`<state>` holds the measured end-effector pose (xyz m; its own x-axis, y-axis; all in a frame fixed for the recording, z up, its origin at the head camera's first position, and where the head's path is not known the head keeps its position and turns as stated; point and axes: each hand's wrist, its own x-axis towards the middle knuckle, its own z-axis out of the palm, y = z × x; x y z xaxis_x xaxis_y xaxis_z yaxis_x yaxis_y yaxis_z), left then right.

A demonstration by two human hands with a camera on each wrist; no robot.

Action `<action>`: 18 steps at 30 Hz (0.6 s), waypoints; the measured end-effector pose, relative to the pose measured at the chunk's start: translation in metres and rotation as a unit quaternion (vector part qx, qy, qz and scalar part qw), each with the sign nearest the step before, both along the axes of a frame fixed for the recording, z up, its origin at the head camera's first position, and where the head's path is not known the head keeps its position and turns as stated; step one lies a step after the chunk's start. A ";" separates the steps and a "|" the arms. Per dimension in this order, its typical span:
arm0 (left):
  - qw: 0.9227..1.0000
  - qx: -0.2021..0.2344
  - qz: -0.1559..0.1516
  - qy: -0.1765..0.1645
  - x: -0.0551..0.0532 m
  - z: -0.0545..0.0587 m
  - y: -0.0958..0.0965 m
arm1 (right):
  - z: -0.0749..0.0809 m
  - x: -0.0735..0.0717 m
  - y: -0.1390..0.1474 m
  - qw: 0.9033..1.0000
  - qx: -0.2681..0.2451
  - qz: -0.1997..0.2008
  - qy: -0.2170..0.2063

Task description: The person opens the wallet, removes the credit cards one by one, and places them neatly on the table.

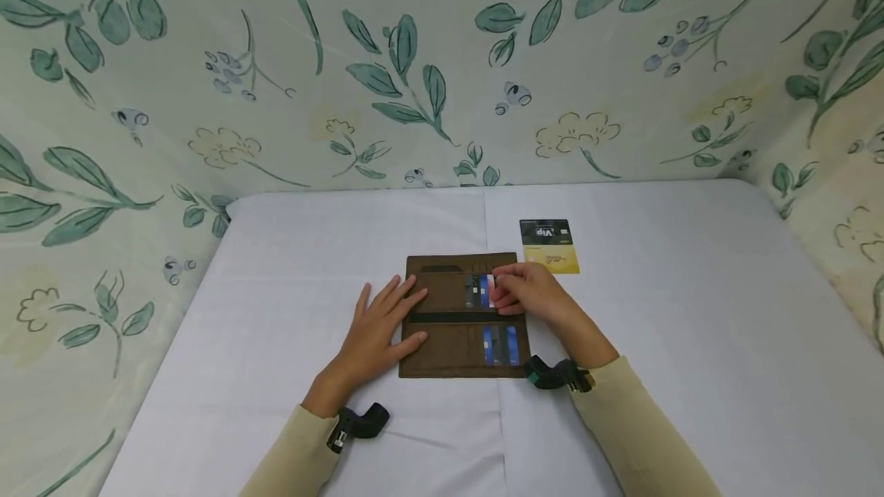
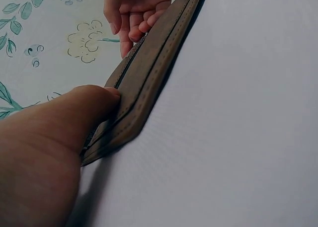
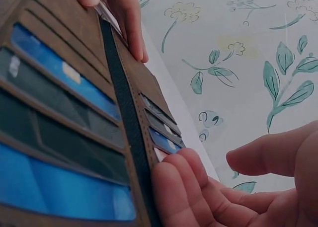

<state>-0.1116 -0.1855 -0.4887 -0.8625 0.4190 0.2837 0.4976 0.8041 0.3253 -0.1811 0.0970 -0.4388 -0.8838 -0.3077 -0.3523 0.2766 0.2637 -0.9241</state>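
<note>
A brown bifold wallet (image 1: pixel 442 347) lies unfolded on the white-covered table, cards in slots on both halves. My left hand (image 1: pixel 376 336) rests on its left side, fingers spread; the left thumb (image 2: pixel 107 100) presses the near half. At the far half's right end is my right hand (image 1: pixel 535 294). Its fingertips (image 3: pixel 171 175) touch the edge by a pale pinkish card (image 3: pixel 160 155), while the thumb (image 3: pixel 263 152) stands apart from them. Blue and dark cards (image 1: pixel 475 291) sit beside that card. More blue and dark cards (image 1: pixel 500 345) fill the near half's slots.
A black and gold card (image 1: pixel 549 245) marked "Vip" lies just beyond the wallet's far right corner. White cloth covers the table (image 1: pixel 677 290). Behind it hangs a leaf-and-flower patterned cloth (image 1: pixel 414 152). Each wrist wears a black camera.
</note>
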 end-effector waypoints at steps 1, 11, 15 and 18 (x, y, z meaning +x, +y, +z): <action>1.000 0.001 0.000 0.000 0.000 0.000 0.000 | 0.000 -0.001 0.001 1.000 -0.003 0.002 -0.001; 1.000 -0.006 0.002 0.003 0.000 0.000 -0.001 | 0.002 0.001 0.008 0.999 -0.051 0.013 -0.015; 1.000 -0.003 0.001 0.002 0.000 0.000 0.000 | 0.003 0.003 0.008 0.998 -0.056 0.002 -0.025; 1.000 -0.002 0.000 0.001 0.000 -0.001 0.000 | 0.004 0.003 0.009 0.998 -0.051 -0.002 -0.030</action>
<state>-0.1116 -0.1851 -0.4895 -0.8618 0.4205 0.2837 0.4986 0.8049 0.3217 -0.1777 0.1056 -0.4351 -0.8632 -0.3414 -0.3719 0.3336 0.1670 -0.9278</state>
